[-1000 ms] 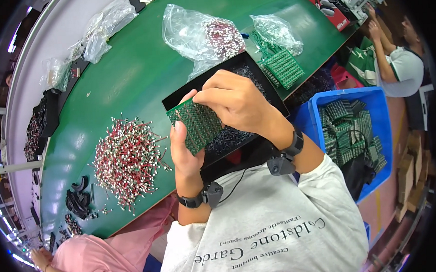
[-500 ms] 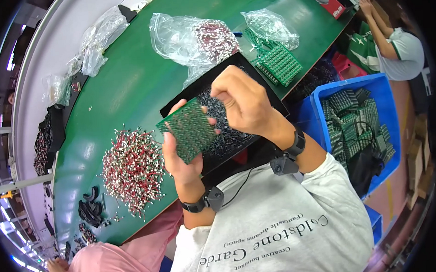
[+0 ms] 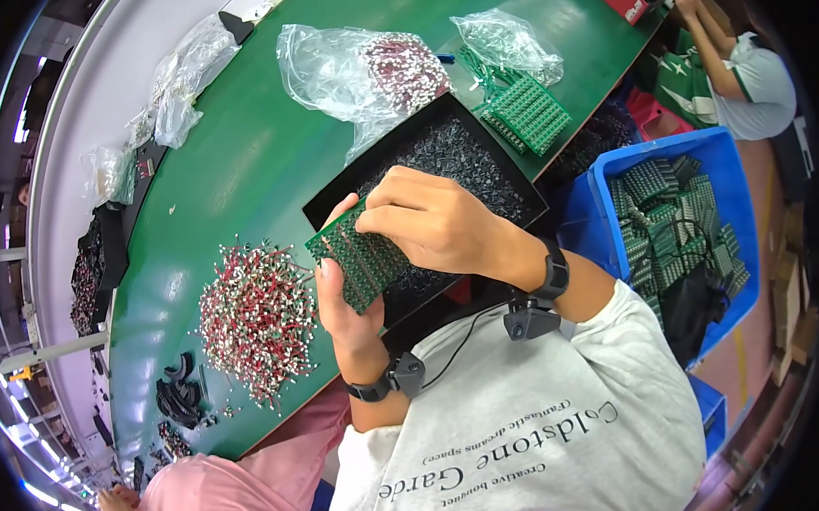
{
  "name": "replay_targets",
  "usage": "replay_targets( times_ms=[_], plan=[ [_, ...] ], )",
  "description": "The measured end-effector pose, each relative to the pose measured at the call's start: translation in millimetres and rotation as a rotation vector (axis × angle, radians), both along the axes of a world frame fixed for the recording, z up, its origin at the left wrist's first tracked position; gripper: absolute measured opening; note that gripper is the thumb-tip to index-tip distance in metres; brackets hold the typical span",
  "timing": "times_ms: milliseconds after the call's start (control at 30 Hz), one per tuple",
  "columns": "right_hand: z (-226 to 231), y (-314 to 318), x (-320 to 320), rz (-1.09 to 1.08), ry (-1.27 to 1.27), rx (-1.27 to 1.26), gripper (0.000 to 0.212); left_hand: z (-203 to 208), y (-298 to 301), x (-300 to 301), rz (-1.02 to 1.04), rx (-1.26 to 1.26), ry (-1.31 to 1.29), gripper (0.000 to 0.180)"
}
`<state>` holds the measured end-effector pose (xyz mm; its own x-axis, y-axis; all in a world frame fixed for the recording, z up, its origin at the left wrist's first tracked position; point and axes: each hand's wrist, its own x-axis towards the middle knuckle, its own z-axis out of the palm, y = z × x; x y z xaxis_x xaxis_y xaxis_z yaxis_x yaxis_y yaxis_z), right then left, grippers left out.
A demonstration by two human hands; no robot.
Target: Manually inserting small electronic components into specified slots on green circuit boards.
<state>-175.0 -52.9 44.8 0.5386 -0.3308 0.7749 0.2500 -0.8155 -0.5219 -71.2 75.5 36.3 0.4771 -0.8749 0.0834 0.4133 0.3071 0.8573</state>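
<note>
A green circuit board panel [image 3: 360, 262] is gripped along its edges by my left hand [image 3: 350, 317], thumb on the near side and fingers behind it. My right hand [image 3: 440, 222] is bent over the panel's upper right part, thumb and fingers pinched together at its face. Whatever sits between those fingertips is too small or hidden to make out. Beneath both hands lies a black tray [image 3: 540, 209] strewn with many small dark parts [image 3: 465, 162].
Left of the tray is a heap of red-and-white wired connectors [image 3: 257, 321]. Clear plastic bags [image 3: 315, 72] and stacked green panels [image 3: 527, 113] lie farther back. At right stands a blue bin [image 3: 741, 214] of panels. Pink-clothed [image 3: 219, 497] and white-shirted [image 3: 759, 89] people sit nearby.
My right hand has come down and left from above the tray onto the panel's face. The panel, still in my left hand, is tilted a little differently.
</note>
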Motion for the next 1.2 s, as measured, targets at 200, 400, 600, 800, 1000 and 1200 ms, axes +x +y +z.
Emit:
replay_targets(
  times_ms=[200, 400, 600, 800, 1000, 1200],
  plan=[
    [-4.4, 1.3, 0.0, -0.035, -0.002, -0.011, 0.026, -1.4, 3.3, 1.7, 0.010, 0.033, -0.020, 0.075],
    [-2.0, 5.6, 1.3, -0.085, 0.032, -0.020, 0.024, 2.3, 6.6, 4.6, -0.023, 0.063, -0.130, 0.074],
    [-3.4, 10.8, 4.9, -0.171, -0.041, -0.021, 0.020, 2.5, 2.7, 0.4, -0.012, -0.004, 0.082, 0.073],
    [-0.7, -11.8, -15.9, -0.238, 0.179, -0.010, 0.013, 11.3, 3.0, 6.7, -0.057, 0.047, 0.090, 0.073],
    [2.3, 7.6, -6.2, -0.107, 0.030, 0.000, 0.017, 11.8, 0.6, 1.0, 0.010, 0.017, 0.048, 0.070],
    [-6.1, 12.0, -0.5, -0.085, 0.020, 0.065, 0.019, 9.7, -0.1, -3.0, 0.051, 0.040, -0.029, 0.067]
  ],
)
